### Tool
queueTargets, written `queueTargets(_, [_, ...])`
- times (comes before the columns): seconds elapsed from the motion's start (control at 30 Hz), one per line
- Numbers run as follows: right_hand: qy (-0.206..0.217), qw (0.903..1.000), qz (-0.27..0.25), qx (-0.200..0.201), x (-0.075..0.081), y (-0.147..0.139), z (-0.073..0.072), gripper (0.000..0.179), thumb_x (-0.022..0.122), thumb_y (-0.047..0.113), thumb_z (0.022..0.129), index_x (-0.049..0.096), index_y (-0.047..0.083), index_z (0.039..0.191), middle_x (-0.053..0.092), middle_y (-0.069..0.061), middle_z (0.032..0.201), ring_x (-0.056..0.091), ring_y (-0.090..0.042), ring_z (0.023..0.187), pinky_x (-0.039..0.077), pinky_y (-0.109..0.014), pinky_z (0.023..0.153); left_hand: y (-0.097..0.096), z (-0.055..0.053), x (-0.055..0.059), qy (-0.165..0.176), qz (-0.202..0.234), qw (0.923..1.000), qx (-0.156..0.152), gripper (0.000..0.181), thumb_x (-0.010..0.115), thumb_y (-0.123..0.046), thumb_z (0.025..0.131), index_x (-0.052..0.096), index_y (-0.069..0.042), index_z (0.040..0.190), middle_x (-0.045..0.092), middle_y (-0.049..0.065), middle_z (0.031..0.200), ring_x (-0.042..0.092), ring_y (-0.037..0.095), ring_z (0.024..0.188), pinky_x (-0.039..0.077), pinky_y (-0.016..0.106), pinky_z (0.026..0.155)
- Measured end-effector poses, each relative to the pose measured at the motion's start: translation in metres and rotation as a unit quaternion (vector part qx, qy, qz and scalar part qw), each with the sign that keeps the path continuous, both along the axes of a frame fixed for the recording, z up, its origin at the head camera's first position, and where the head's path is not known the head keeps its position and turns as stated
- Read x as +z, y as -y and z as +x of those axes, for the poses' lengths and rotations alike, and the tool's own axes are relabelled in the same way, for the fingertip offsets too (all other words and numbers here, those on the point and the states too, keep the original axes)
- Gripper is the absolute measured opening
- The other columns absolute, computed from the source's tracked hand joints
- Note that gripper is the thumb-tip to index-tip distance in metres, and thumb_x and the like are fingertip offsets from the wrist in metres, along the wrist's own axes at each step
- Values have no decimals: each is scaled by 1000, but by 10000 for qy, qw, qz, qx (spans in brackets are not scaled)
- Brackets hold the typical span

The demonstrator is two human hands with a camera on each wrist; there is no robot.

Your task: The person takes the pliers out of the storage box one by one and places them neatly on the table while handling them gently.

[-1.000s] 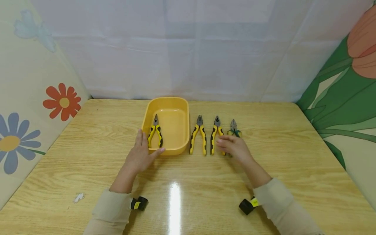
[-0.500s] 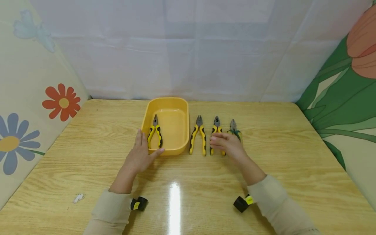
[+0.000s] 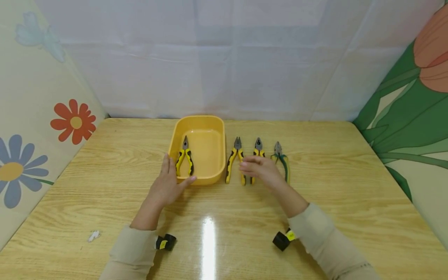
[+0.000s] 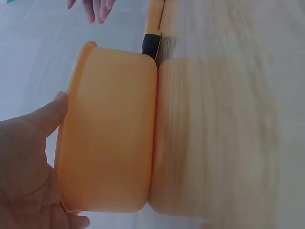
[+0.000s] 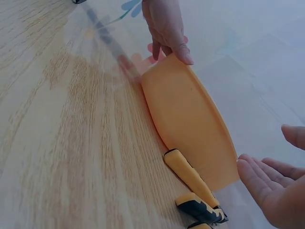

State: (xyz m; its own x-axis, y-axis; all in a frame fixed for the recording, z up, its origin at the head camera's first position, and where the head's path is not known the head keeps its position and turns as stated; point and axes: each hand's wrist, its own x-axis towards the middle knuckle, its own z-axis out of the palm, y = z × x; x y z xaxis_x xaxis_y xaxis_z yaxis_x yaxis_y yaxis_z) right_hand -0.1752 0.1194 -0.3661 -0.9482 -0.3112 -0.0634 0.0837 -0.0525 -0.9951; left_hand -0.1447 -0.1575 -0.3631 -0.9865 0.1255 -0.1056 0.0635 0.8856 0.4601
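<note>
A yellow plastic tub stands left of centre. My left hand rests on its near left corner, thumb extended over the near rim and fingers straight along the left side. Inside the tub lie yellow-and-black pliers. My right hand hovers over the row to the tub's right, holding nothing; its fingers are extended and the thumb is apart in the right wrist view. Nearest the tub are splayed pliers. Combination pliers have their handles partly hidden by that hand. Green-handled pliers lie farthest right.
The wooden table meets a white cloth backdrop. A small white scrap lies at the front left. Black wrist-camera units sit by the left cuff and the right cuff.
My right hand has moved left, from over the green-handled pliers to between the combination pliers and the splayed pair, uncovering more of the green handles. The left hand and the tub have stayed put.
</note>
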Motion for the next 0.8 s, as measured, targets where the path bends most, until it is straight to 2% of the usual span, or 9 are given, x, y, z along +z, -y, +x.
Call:
queueTargets(0.03, [5,10000,-1,23,1,1,0,48,57,16,83,41,-14,118,48,-30,113,57,-24,93,44,-36,82,0,0,0,9,14,10000,3,96,38,-60,81,-8,7,134,-25,14,138,19,46,120,31,53,89])
queueTargets(0.07, [90,9998,167,-47,11,4,6,48,56,14,84,40,-15,118,46,-31,114,57,-24,94,43,-37,83,0,0,0,21,23,10000,5,96,38,-60,81,-8,7,134,-25,14,137,19,45,120,31,53,89])
queueTargets(0.17, [119,9998,186,-31,16,8,7,43,54,11,85,41,-14,118,46,-29,115,56,-25,96,43,-36,83,0,0,0,57,53,10000,15,97,38,-60,81,-8,6,134,-25,13,138,19,45,120,31,53,88])
queueTargets(0.37, [138,9998,142,-11,19,17,7,43,56,10,84,43,-13,117,47,-28,114,53,-30,100,41,-38,85,0,0,-1,133,157,9998,31,96,38,-61,81,-9,4,134,-27,12,137,20,46,119,31,54,88])
queueTargets(0.53, [201,9994,260,78,22,25,8,44,57,11,83,43,-13,117,49,-25,112,54,-27,98,42,-35,84,1,0,-1,167,185,9997,32,96,38,-60,81,-10,3,135,-28,11,137,20,45,119,31,54,88])
queueTargets(0.67, [213,9996,120,104,24,31,9,42,57,8,82,44,-13,116,51,-26,109,55,-28,96,43,-35,83,0,0,-1,174,139,9997,27,95,39,-59,82,-9,4,135,-28,11,137,22,45,118,32,54,87])
queueTargets(0.77, [188,9997,131,76,21,34,8,44,60,12,81,45,-11,116,53,-24,107,56,-28,95,43,-38,83,1,0,0,178,101,9998,18,95,39,-59,82,-9,4,135,-28,11,137,24,46,117,33,54,86])
queueTargets(0.8, [138,9998,118,98,15,34,5,45,61,14,80,46,-10,116,54,-23,107,56,-27,95,43,-37,82,1,1,0,179,88,9998,15,95,38,-59,81,-9,4,135,-28,11,137,24,46,117,33,54,86])
